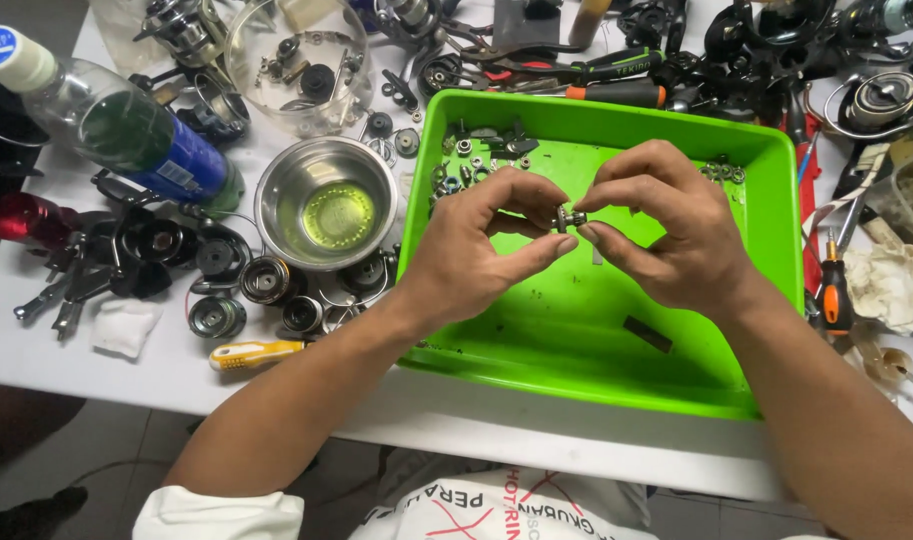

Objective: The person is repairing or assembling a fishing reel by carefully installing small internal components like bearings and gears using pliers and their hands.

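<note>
Both my hands meet over a bright green plastic tray (676,395). My left hand (476,245) and my right hand (666,225) pinch one small round metal part (568,217) between thumbs and fingertips, held a little above the tray floor. Several tiny nuts, washers and dark bits (476,150) lie in the tray's far left corner, a few more (724,172) sit at its far right, and a small dark strip (647,334) rests near the front.
A steel bowl with yellow-green liquid (326,205) stands left of the tray. Around it lie reel spools and dark parts (216,270), a yellow-handled screwdriver (256,353), a plastic bottle (126,125), a clear dish of parts (301,60), pliers (576,70), an orange screwdriver (833,290) and a rag (881,280).
</note>
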